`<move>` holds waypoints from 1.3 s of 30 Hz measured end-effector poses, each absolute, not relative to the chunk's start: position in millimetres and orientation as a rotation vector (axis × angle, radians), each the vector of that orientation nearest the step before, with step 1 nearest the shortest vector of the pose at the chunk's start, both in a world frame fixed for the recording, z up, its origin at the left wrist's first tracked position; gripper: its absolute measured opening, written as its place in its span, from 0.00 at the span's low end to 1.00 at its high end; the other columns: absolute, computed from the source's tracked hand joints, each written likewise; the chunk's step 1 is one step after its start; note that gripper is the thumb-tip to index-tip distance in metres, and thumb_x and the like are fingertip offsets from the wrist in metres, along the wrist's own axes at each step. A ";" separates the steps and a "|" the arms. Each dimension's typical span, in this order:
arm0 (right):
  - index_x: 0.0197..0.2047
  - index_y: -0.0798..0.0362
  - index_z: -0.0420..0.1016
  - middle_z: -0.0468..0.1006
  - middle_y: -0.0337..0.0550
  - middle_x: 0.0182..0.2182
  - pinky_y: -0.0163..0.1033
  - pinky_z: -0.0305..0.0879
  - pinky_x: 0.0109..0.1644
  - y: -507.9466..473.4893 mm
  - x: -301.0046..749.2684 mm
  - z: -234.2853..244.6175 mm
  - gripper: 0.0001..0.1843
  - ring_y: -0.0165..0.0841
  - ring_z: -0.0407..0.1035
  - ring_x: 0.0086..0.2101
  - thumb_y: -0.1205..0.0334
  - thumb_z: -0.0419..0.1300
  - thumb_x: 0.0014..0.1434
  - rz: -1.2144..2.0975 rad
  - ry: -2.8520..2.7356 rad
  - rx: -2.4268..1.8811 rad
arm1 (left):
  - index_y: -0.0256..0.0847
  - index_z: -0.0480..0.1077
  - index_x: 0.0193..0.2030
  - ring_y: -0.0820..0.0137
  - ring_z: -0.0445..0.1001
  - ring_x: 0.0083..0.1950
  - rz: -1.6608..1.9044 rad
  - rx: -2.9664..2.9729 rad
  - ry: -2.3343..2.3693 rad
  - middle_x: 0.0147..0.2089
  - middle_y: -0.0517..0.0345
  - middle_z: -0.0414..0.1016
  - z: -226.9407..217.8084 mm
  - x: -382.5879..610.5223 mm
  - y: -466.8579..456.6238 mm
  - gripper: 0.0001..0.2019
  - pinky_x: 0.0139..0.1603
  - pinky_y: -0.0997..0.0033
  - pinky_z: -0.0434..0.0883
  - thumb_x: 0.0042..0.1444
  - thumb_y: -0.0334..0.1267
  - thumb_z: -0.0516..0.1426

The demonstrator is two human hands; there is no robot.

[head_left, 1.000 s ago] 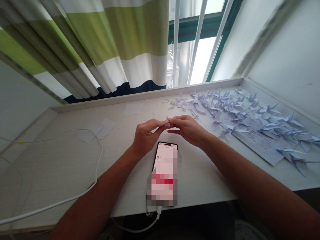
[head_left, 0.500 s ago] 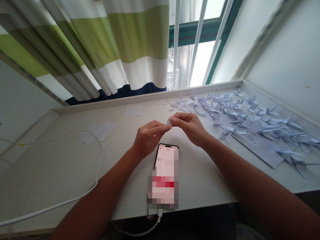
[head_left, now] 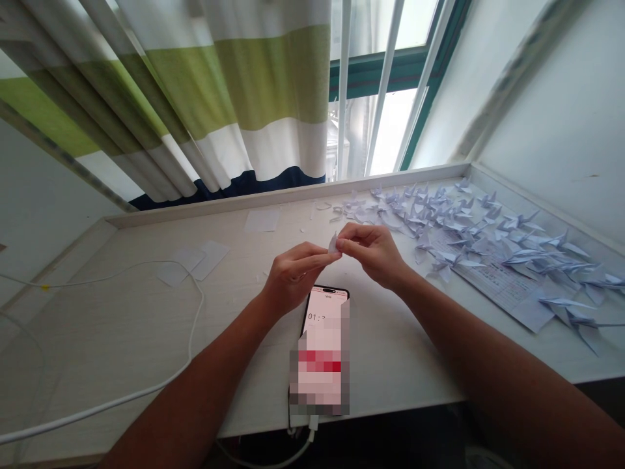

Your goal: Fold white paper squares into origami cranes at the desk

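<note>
A small folded piece of pale paper [head_left: 333, 243] is pinched between both hands above the middle of the white desk [head_left: 122, 326]. My left hand [head_left: 293, 275] grips its lower edge with thumb and forefinger. My right hand [head_left: 372, 251] pinches its right side, fingers curled. Just below the hands lies a phone [head_left: 322, 348] with its screen lit and a cable plugged into its near end.
Several folded pale-blue paper cranes [head_left: 488, 244] cover the right part of the desk, some on a printed sheet [head_left: 493, 280]. Small blank paper squares [head_left: 193, 260] lie at the left and back. A white cable [head_left: 195, 312] loops across the left side. A striped curtain [head_left: 195, 98] hangs behind.
Both hands have risen slightly and turned the small paper so that it stands more upright between the fingertips. The view has tilted a little.
</note>
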State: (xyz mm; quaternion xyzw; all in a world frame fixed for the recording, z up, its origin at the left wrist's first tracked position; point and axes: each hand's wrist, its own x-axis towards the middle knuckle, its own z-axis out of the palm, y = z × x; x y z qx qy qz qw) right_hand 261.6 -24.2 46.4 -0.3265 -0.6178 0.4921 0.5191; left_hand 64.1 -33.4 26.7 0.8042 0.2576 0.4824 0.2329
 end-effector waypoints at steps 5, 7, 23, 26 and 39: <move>0.30 0.49 0.82 0.80 0.40 0.30 0.42 0.71 0.38 -25.4 262.0 48.6 0.05 0.33 0.72 0.32 0.57 0.71 0.54 1.177 -1.490 -0.758 | 0.50 0.82 0.49 0.66 0.82 0.44 1.316 2.188 0.682 0.45 0.52 0.85 28.2 65.4 -34.5 0.11 0.45 0.65 0.79 0.63 0.34 0.62; 0.29 0.49 0.82 0.79 0.40 0.29 0.42 0.71 0.38 -26.3 261.6 49.1 0.07 0.33 0.72 0.31 0.57 0.70 0.55 1.133 -1.512 -0.767 | 0.50 0.83 0.48 0.66 0.82 0.44 1.305 2.189 0.672 0.44 0.53 0.85 28.9 65.5 -34.6 0.10 0.45 0.65 0.79 0.63 0.35 0.63; 0.30 0.52 0.81 0.79 0.41 0.29 0.39 0.71 0.38 -27.7 261.2 47.2 0.16 0.31 0.72 0.31 0.48 0.69 0.60 1.043 -1.565 -0.765 | 0.45 0.81 0.51 0.68 0.83 0.43 1.403 2.291 0.594 0.45 0.52 0.85 25.8 66.6 -32.4 0.13 0.44 0.67 0.80 0.62 0.27 0.63; 0.30 0.52 0.81 0.79 0.41 0.28 0.39 0.70 0.38 -28.2 262.0 47.9 0.16 0.31 0.72 0.31 0.48 0.67 0.63 0.984 -1.608 -0.753 | 0.45 0.81 0.50 0.68 0.83 0.42 1.396 2.284 0.589 0.44 0.52 0.85 26.4 66.8 -33.5 0.12 0.43 0.67 0.80 0.62 0.27 0.63; 0.32 0.53 0.81 0.79 0.40 0.27 0.38 0.69 0.36 -22.0 260.9 43.1 0.16 0.30 0.71 0.30 0.48 0.70 0.59 1.159 -1.517 -0.784 | 0.45 0.81 0.48 0.68 0.84 0.43 1.334 2.207 0.623 0.44 0.55 0.86 29.9 71.0 -38.5 0.10 0.47 0.67 0.81 0.62 0.31 0.64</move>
